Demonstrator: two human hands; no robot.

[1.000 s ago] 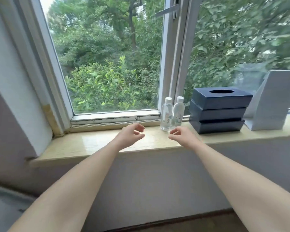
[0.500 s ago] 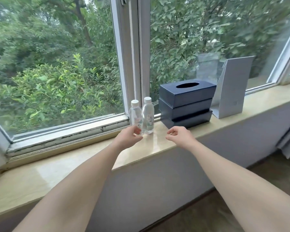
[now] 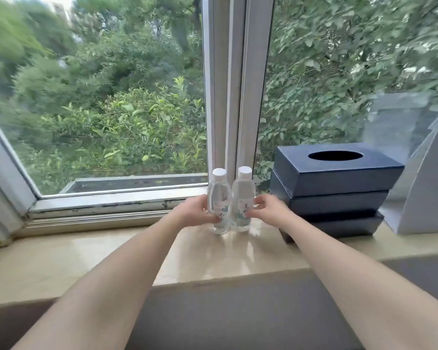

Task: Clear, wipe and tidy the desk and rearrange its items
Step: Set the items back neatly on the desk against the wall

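Half a second ago the two bottles were only being reached for, and now they've been caught. The left grip is wrapped round the left bottle, and the right grip is curled onto the right bottle. Both are stood upright, side by side, at the back edge of the windowsill, just beside the stacked navy boxes. Nothing looks lifted yet, but clearing for a wipe seems to be started.

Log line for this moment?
left hand: grips left bottle | right hand: grips right bottle | both upright, side by side on windowsill
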